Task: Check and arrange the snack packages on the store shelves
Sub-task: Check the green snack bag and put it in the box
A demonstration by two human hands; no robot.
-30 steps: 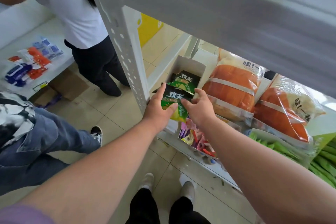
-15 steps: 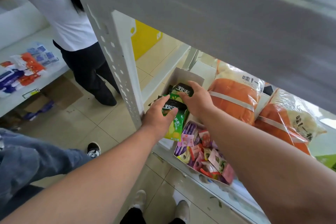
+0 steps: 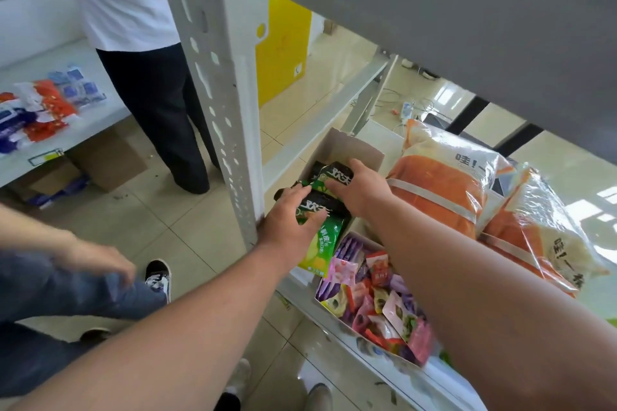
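Item: green snack packets (image 3: 322, 210), standing in an open cardboard box (image 3: 350, 147) on the shelf (image 3: 384, 362), at 9 o'clock from the orange bags (image 3: 444, 190). Likely light, soft, crinkly, slippery film; best pinched at the sealed top edge. Left hand (image 3: 288, 227) grips the front packet; right hand (image 3: 360, 190) curls over the rear ones.

The right hand (image 3: 359, 190) covers much of a green snack packet (image 3: 335, 173). The far orange bag (image 3: 547, 227) is cut by the right edge. A hand (image 3: 96, 259) at left is motion-blurred.
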